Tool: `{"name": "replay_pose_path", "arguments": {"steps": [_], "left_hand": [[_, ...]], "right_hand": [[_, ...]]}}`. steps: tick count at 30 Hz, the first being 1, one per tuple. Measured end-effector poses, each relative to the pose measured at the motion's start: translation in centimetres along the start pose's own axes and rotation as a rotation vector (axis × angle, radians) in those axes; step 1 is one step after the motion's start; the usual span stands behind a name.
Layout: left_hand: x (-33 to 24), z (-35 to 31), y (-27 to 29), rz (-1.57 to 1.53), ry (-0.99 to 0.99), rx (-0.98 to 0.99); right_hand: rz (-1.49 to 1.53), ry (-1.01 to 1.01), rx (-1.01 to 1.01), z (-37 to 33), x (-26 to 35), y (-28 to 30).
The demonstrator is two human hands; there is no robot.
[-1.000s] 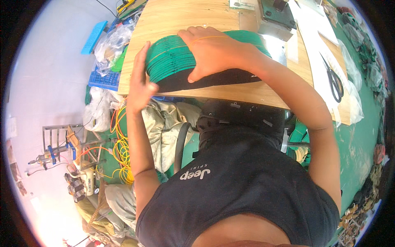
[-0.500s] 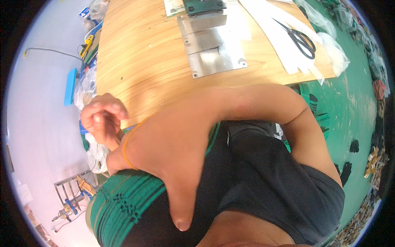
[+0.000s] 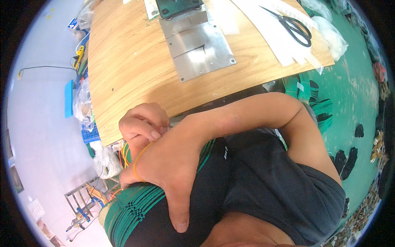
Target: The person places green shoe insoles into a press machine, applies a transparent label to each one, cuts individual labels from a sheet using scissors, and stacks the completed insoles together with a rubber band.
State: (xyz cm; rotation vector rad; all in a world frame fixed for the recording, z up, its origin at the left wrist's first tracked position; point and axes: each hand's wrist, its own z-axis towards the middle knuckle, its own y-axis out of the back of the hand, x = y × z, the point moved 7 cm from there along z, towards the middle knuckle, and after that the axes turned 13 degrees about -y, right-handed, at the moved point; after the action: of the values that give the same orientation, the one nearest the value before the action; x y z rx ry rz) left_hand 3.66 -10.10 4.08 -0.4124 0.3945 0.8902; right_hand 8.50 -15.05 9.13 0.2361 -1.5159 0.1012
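Observation:
My right hand point(image 3: 168, 168) reaches across from the right, thumb stretched down over a stack of flat black pieces with green edges point(image 3: 133, 212); its other fingers go round the stack's far side and are partly hidden. A thin yellow rubber band point(image 3: 140, 162) loops across the back of this hand near the fingers. My left hand point(image 3: 144, 123) is curled closed just above it, fingertips bent in against the right hand near the band's upper end. What those fingertips hold, if anything, is hidden.
A wooden table point(image 3: 123, 61) carries a metal plate point(image 3: 201, 51), black scissors point(image 3: 294, 29) and white strips point(image 3: 267, 41). Yellow and orange bands point(image 3: 124, 154) hang by its near left corner. Green-edged bundles point(image 3: 298, 86) and black pieces point(image 3: 349, 162) lie on the green floor.
My left hand has moved right and slightly down, from beside the right hand to its upper edge. The right hand and stack have shifted slightly. The table appears farther left in view.

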Motion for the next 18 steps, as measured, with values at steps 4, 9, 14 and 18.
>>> {"name": "replay_pose_path", "arguments": {"steps": [4,9,14,18], "left_hand": [[0.5,0.6,0.1,-0.012,0.123,0.164],[1.5,2.2,0.3,0.193,0.111,0.02],[-3.1,7.5,5.7,0.016,-0.017,-0.638],[-6.5,7.5,7.5,0.495,0.104,-0.104]], "right_hand": [[0.03,-0.015,-0.019,-0.3,-0.4,0.1],[0.004,0.022,-0.142,-1.2,0.0,1.5],[-0.398,0.083,-0.486,-4.6,3.3,3.5],[-0.859,0.111,-0.768,-8.7,5.9,5.1]]}}
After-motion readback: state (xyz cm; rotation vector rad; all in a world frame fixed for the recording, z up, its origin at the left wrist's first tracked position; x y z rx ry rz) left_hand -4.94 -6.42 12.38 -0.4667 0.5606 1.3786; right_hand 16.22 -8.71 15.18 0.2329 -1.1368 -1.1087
